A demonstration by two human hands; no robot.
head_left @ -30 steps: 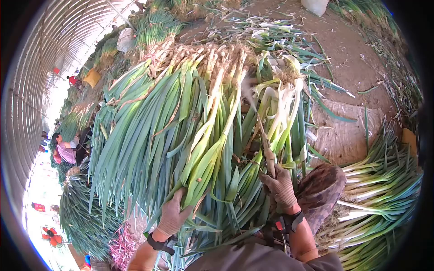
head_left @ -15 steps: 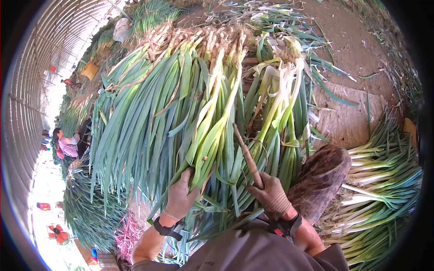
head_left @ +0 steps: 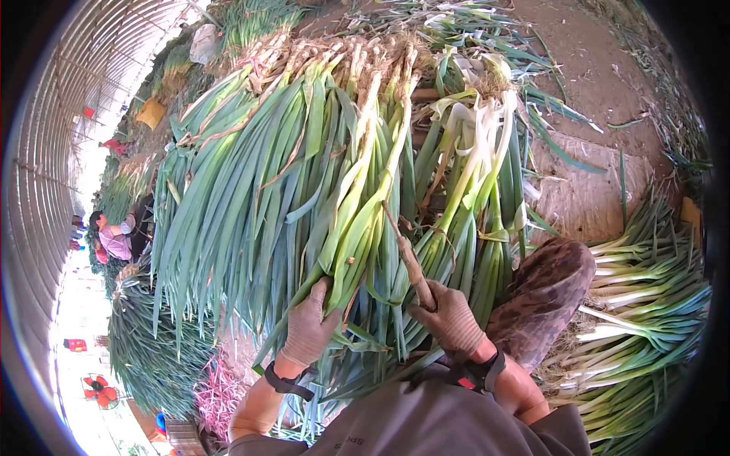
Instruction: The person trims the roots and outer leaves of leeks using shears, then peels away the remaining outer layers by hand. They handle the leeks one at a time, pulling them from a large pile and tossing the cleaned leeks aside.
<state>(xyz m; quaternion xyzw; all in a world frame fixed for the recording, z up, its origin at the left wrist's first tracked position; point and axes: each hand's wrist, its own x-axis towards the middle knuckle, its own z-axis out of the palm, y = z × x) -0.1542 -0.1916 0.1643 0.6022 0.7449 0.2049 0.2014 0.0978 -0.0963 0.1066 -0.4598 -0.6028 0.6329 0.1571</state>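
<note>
Long green onions [head_left: 251,175] lie in a thick layer before me, roots at the far side and leaves toward my body. My gloved left hand [head_left: 310,325] is closed round the leaf ends of a few yellowish-green onions [head_left: 353,220] on top. In my gloved right hand [head_left: 452,319] is a thin wooden stick [head_left: 407,262], gripped by its near end. Its far tip touches or lies just over the stalks of those onions. To the right of the stick, another onion bunch [head_left: 471,182] with pale stems lies on the layer.
Trimmed onions [head_left: 639,304] are piled at my right, beside my bent knee [head_left: 544,292]. A tied bundle [head_left: 156,346] stands at left near pink ties [head_left: 218,395]. Loose leaves [head_left: 487,34] litter the ground at the back. Another person [head_left: 115,239] is at far left.
My right hand has moved slightly left, and the stick's tip has swung left against the yellowish-green stalks. My left hand keeps its hold, shifting only slightly.
</note>
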